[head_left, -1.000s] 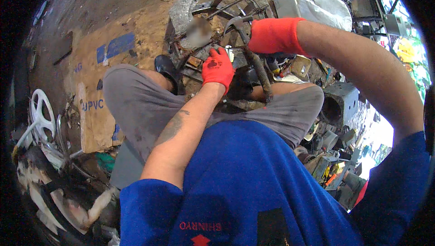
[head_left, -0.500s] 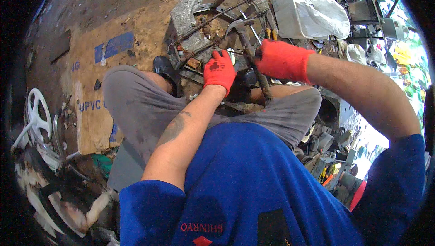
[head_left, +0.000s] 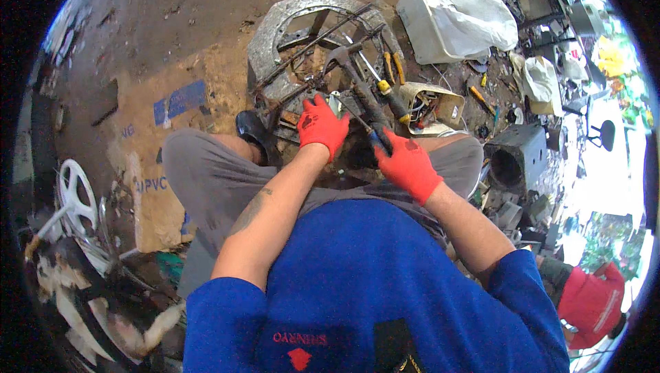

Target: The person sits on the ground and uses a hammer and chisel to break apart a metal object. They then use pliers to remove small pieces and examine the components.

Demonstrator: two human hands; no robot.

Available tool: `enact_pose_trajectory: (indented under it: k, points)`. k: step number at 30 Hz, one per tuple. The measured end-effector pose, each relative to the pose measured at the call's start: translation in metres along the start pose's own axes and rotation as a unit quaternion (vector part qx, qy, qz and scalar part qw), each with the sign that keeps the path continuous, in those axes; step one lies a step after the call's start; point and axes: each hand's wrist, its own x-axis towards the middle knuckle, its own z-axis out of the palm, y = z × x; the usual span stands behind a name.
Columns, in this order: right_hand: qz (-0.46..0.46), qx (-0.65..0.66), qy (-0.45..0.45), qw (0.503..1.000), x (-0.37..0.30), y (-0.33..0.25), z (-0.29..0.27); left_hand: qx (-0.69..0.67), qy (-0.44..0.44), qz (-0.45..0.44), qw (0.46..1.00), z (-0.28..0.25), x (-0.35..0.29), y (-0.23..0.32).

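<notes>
My left hand point(head_left: 323, 129), in a red glove, is closed in a pinch at a small pale metal piece point(head_left: 335, 103) over the frame. A red glove also covers my right hand point(head_left: 410, 169), which is closed around the dark and blue handle of a screwdriver point(head_left: 380, 140). Its thin shaft slants up and left toward the small piece. A claw hammer point(head_left: 361, 84) lies across the grey metal ring-shaped frame point(head_left: 265, 50), its handle end hidden near my right hand. A screwdriver with a yellow and black handle point(head_left: 393, 101) and orange-handled pliers point(head_left: 394, 68) lie beside it.
A white bin point(head_left: 421, 26) holding a white sack stands at the far right. Nearer is a pale container point(head_left: 447, 108) of wires and scraps. Flattened cardboard point(head_left: 155, 187) and a white wheel-shaped part point(head_left: 77, 194) lie left. Another person in red point(head_left: 591, 304) is at the lower right.
My right hand has moved down and left, bringing the screwdriver closer to my left hand. My view has shifted, and the person in red now shows at the lower right.
</notes>
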Motion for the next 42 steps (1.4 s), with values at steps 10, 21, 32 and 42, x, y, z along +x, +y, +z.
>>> enact_pose_trajectory:
  k: [10,21,32,42]
  points:
    - [-0.035,0.155,-0.025,0.987,-0.027,0.052,0.021,-0.098,-0.044,-0.068,0.992,0.004,0.01,0.003]
    - [-0.093,0.263,0.066,0.958,-0.07,0.061,0.001,-0.37,-0.014,0.109,0.923,-0.023,-0.016,0.011]
    - [-0.035,0.324,-0.005,0.945,-0.088,0.05,-0.022,-0.188,0.035,0.114,0.975,-0.027,-0.042,0.013]
    - [-0.015,0.409,-0.036,0.912,-0.067,0.059,-0.017,-0.122,0.046,0.099,0.987,-0.042,-0.048,0.03]
